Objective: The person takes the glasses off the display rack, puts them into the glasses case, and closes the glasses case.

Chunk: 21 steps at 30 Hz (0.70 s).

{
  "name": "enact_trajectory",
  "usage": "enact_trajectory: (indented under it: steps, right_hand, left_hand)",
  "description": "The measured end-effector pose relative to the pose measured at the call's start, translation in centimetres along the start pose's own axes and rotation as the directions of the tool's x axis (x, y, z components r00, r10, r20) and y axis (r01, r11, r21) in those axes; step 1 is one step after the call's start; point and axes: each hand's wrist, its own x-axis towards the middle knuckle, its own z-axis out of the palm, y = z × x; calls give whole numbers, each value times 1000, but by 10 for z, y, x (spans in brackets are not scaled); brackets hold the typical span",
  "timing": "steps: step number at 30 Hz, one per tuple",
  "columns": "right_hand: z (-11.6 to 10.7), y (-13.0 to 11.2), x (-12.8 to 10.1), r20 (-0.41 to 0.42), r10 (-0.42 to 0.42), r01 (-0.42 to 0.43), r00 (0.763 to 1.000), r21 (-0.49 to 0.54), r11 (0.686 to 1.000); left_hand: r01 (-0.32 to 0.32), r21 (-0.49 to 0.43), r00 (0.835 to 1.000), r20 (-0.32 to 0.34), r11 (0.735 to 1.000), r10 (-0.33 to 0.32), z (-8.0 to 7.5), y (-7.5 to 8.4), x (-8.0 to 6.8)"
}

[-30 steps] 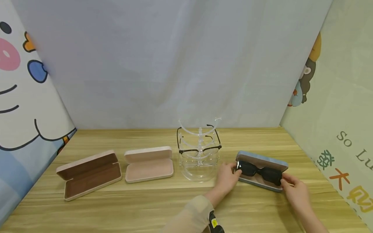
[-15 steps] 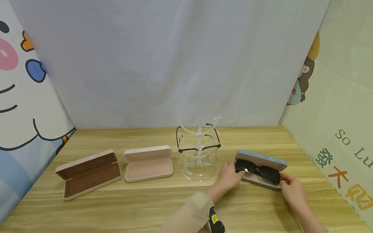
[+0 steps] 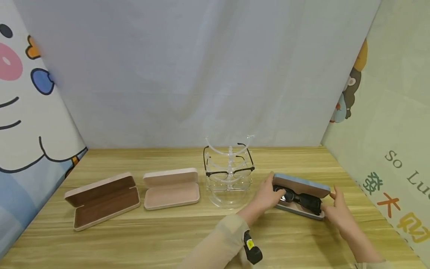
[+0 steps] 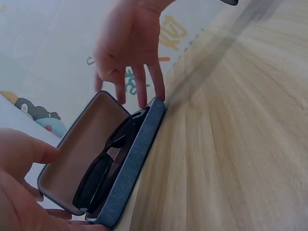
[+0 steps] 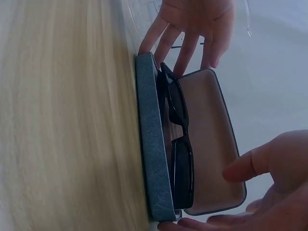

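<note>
Black sunglasses (image 3: pixel 299 198) lie in the blue glasses case (image 3: pixel 297 213) at the right of the table, its lid (image 5: pixel 209 139) raised. At the case's left end is my left hand (image 3: pixel 266 194), fingers fairly straight at the end and thumb in front of the lid. My right hand (image 3: pixel 340 215) is at the right end, fingers spread, the index near the lid's corner. In the left wrist view, the right hand's fingers (image 4: pixel 139 86) reach the far end of the case. Neither hand holds the sunglasses. Some fingertips are hidden behind the case.
A clear display stand (image 3: pixel 230 200) bears black-framed glasses (image 3: pixel 218 175) and another pair, left of my left hand. Two cases stand open farther left, one pink inside (image 3: pixel 173 196), one brown inside (image 3: pixel 107 209). A cloth backdrop (image 3: pixel 168 74) rises behind the table.
The sunglasses have sunk lower into the blue case. Both hands have let go of them; the left has moved up to the lid's corner and the right has spread its fingers.
</note>
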Motion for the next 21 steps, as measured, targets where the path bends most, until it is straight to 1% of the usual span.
enact_trajectory:
  steps: [3, 6, 9, 11, 14, 18, 21]
  right_hand:
    - [1, 0, 0, -6, -25, 25, 1000, -17, 1000]
    - [4, 1, -1, -53, -2, 2, 999, -4, 1000]
    - [6, 3, -1, -115, 17, -9, 993, 69, 998]
    - [7, 5, -2, -139, 16, 2, 990, 127, 992]
    - [7, 7, -2, -151, 9, 24, 988, 214, 977]
    - [8, 9, -2, -186, 15, 32, 983, 245, 969]
    - [9, 10, -2, -209, 18, 35, 978, 250, 968]
  left_hand:
    - [-25, -5, 1000, 3, 1000, 25, 0, -2, -1]
    - [-61, -24, 998, -21, 998, 61, 2, -5, -4]
    - [-85, -37, 995, -53, 996, 83, 4, -8, -6]
    - [-98, -41, 993, -76, 994, 95, 5, -10, -7]
    - [-103, -58, 990, -98, 993, 97, 5, -11, -7]
    - [-100, -73, 990, -102, 992, 93, 4, -11, -7]
    - [-115, -79, 987, -122, 990, 105, 5, -11, -6]
